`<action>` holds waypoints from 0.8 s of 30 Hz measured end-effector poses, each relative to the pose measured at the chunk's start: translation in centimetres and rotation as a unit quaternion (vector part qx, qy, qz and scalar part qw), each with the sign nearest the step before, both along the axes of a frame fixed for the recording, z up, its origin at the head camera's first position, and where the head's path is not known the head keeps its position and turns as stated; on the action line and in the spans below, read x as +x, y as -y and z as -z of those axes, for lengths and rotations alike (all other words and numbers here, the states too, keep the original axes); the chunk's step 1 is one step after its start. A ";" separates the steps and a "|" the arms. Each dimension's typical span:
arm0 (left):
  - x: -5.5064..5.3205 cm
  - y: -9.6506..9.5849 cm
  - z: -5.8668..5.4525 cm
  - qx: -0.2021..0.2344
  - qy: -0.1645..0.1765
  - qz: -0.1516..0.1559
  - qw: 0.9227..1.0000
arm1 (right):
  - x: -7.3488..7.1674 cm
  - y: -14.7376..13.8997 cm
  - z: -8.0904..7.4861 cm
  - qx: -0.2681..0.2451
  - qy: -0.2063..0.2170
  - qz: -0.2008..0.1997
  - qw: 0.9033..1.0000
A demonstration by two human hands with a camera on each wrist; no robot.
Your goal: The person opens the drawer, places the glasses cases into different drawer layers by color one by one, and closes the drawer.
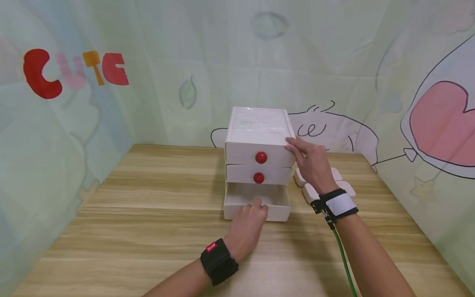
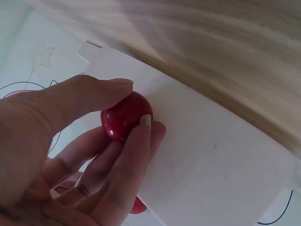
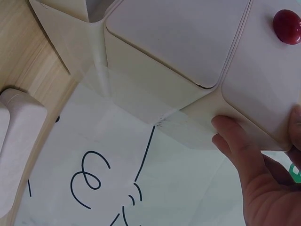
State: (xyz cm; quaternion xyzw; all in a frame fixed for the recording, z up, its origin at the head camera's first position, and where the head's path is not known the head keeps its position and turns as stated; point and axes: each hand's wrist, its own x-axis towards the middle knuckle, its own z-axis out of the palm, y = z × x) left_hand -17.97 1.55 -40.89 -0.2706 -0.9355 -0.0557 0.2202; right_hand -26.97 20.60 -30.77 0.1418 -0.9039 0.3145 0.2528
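A white desktop drawer cabinet (image 1: 256,123) stands on the wooden table, its top and middle drawers closed, each with a red round knob (image 1: 261,157). The bottom drawer (image 1: 278,212) is pulled out, and its visible inside looks bare. My left hand (image 1: 246,229) pinches that drawer's red knob (image 2: 124,115) between thumb and fingers, as the left wrist view shows; in the head view the hand hides the knob. At the cabinet's upper right front corner, my right hand (image 1: 313,163) grips the edge, with fingers (image 3: 230,134) against the side wall.
Several white rounded blocks (image 1: 346,187) lie on the table to the right of the cabinet, partly behind the right wrist. A green cable (image 1: 343,255) runs from that wrist toward the front. Printed cloth (image 1: 167,62) walls the table at the back and sides.
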 end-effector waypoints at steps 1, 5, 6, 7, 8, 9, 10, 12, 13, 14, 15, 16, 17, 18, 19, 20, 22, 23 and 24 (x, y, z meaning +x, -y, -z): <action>0.1 0.0 0.0 -0.002 0.000 -0.001 1.000 | 0.0 0.0 0.0 -0.001 0.000 0.000 1.000; 0.2 -0.2 0.1 -0.008 -0.008 -0.007 1.000 | -0.1 -0.1 0.0 -0.001 0.000 0.001 1.000; 0.3 -0.2 0.1 -0.008 -0.010 -0.008 1.000 | -0.1 -0.1 0.0 -0.002 0.000 0.001 1.000; 0.4 -0.2 0.1 -0.009 -0.011 -0.009 1.000 | -0.1 -0.1 0.0 -0.002 0.000 0.000 1.000; 0.5 -0.2 0.1 -0.010 -0.012 -0.008 1.000 | -0.1 -0.1 0.0 -0.002 -0.001 -0.001 1.000; 0.5 -0.2 0.1 -0.012 -0.012 -0.008 1.000 | -0.1 -0.2 0.0 -0.002 0.000 -0.001 1.000; 0.6 -0.2 0.2 -0.013 -0.012 -0.007 1.000 | -0.1 -0.2 0.0 -0.001 0.000 -0.002 1.000; 0.8 -0.2 0.2 -0.020 -0.012 -0.008 1.000 | 0.0 -0.3 0.0 0.000 0.003 -0.003 1.000; 1.0 -0.2 0.2 -0.023 -0.012 -0.008 1.000 | 0.0 -0.3 0.0 0.000 0.004 -0.004 1.000; 1.1 -0.2 0.2 -0.025 -0.014 -0.008 1.000 | 0.0 -0.3 0.0 0.001 0.006 -0.005 1.000; 1.1 -0.2 0.2 -0.027 -0.015 -0.009 0.999 | 0.1 -0.4 -0.1 0.001 0.008 -0.005 1.000; 1.2 -0.2 0.2 -0.028 -0.016 -0.011 0.999 | 0.1 -0.4 -0.1 0.001 0.009 -0.006 1.000; 1.3 -0.2 0.2 -0.030 -0.018 -0.012 0.999 | 0.1 -0.4 -0.1 0.002 0.010 -0.007 1.000; 1.4 -0.2 0.2 -0.031 -0.020 -0.014 0.999 | 0.1 -0.4 0.0 0.003 0.011 -0.007 1.000; 1.5 -0.2 0.2 -0.030 -0.020 -0.015 0.999 | 0.1 -0.4 0.0 0.004 0.011 -0.008 1.000; 1.5 -0.2 0.2 -0.030 -0.019 -0.016 0.999 | 0.1 -0.4 0.0 0.005 0.011 -0.008 1.000; 1.7 -0.2 0.2 -0.026 -0.013 -0.016 0.999 | 0.1 -0.3 0.0 0.007 0.009 -0.009 1.000; 1.8 -0.2 0.1 -0.026 -0.009 -0.015 1.000 | 0.0 -0.3 0.0 0.008 0.007 -0.009 1.000; 1.8 -0.3 0.1 -0.024 -0.004 -0.013 1.000 | 0.0 -0.3 0.0 0.009 0.005 -0.010 1.000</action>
